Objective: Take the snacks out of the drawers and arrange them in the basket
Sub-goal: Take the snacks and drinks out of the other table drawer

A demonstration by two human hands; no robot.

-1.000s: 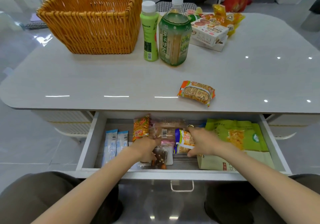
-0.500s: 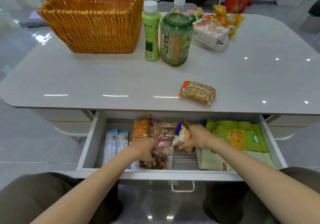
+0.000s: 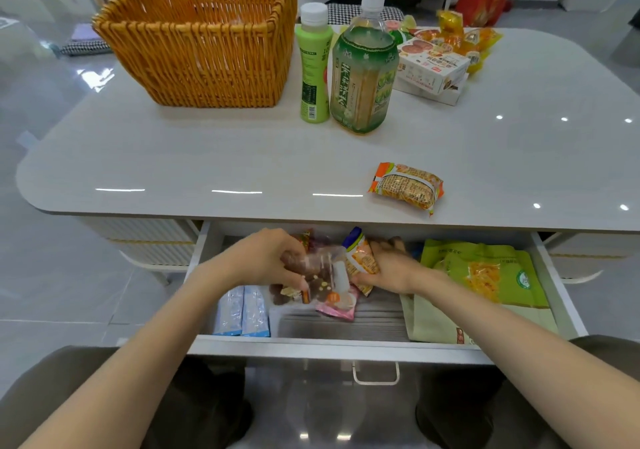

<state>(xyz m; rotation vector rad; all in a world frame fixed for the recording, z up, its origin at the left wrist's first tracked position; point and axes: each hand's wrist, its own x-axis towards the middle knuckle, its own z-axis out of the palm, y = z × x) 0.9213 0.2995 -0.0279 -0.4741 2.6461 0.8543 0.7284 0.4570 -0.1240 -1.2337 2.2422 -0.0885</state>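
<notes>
step: emptying the drawer [image 3: 346,348]. left hand [image 3: 266,261] grips a clear pack [image 3: 320,277], right hand [image 3: 389,266] an orange pack [image 3: 360,258], both low over the drawer (green bags [image 3: 485,275] lie at its right). next, likely: lift past the bench [image 3: 173,157] edge, carry far left to the basket [image 3: 207,50].

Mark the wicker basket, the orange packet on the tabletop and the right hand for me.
wicker basket [image 3: 214,67], head view, front woven wall.
orange packet [image 3: 407,188], head view, middle of wrapper.
right hand [image 3: 391,267], head view, middle of the hand.
</notes>
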